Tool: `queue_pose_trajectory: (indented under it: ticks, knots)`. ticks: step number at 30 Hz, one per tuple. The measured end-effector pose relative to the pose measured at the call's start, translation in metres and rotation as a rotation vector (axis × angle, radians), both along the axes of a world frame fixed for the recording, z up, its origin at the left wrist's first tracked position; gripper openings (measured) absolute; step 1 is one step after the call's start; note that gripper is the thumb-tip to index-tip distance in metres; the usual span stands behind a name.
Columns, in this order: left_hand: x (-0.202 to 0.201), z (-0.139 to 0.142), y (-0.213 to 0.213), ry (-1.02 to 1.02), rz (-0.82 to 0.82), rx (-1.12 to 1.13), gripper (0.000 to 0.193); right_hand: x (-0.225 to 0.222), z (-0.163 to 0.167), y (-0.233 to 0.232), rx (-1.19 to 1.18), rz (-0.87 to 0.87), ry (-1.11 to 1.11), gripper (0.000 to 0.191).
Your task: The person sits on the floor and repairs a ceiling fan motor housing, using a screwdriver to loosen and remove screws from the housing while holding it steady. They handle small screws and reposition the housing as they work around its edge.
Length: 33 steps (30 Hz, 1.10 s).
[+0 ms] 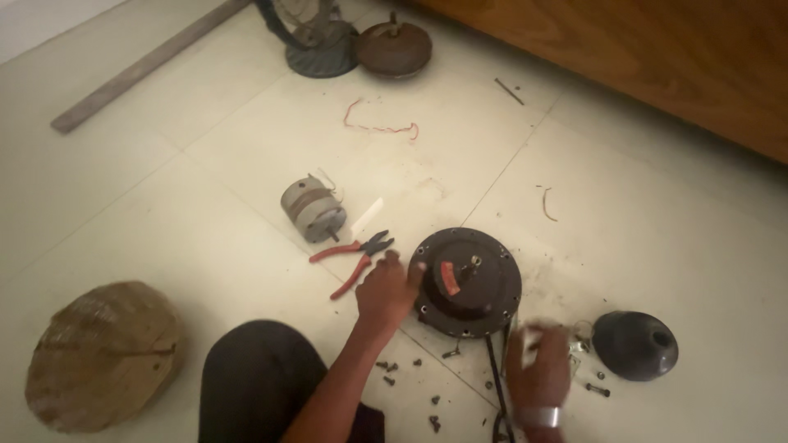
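Round dark motor housing [466, 283] lies flat on the tiled floor [657, 213], just ahead of my knee. My left hand [386, 291] rests on its left rim, fingers curled, seemingly steadying it. My right hand [538, 369] is blurred, pinching something pale; grip unclear. Pliers [355, 258] and loose screws [406, 385] lie close by, within reach.

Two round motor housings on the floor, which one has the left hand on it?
The dark round housing with the red mark on top, in front of the person: the left hand rests on its rim. The brownish one lies far off, untouched.
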<state>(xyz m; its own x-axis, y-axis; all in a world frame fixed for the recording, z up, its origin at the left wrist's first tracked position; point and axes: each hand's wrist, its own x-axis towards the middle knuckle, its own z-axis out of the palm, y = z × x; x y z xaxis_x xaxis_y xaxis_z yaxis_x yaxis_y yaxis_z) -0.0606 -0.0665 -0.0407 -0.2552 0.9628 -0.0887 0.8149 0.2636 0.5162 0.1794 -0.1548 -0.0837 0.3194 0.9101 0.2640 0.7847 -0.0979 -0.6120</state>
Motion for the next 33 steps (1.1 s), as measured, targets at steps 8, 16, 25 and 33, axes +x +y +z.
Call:
queue_pose_trajectory:
  ticks: [8, 16, 25, 33]
  knots:
    - [-0.035, 0.04, -0.043, 0.103, -0.312, -0.077, 0.038, -0.042, -0.041, -0.071, -0.462, 0.321, 0.143, 0.046]
    - [-0.026, -0.042, -0.056, 0.296, -0.596, -0.268, 0.015, -0.057, 0.002, -0.064, -0.585, 0.367, 0.118, 0.047]
    - [-0.037, -0.07, -0.047, 0.322, -0.535, -0.39, 0.019, -0.074, 0.007, -0.067, -0.287, 0.353, 0.055, 0.036]
    - [-0.038, -0.05, -0.042, 0.18, -0.407, -0.44, 0.022, -0.129, -0.012, -0.058, -0.014, 0.47, -0.074, 0.018]
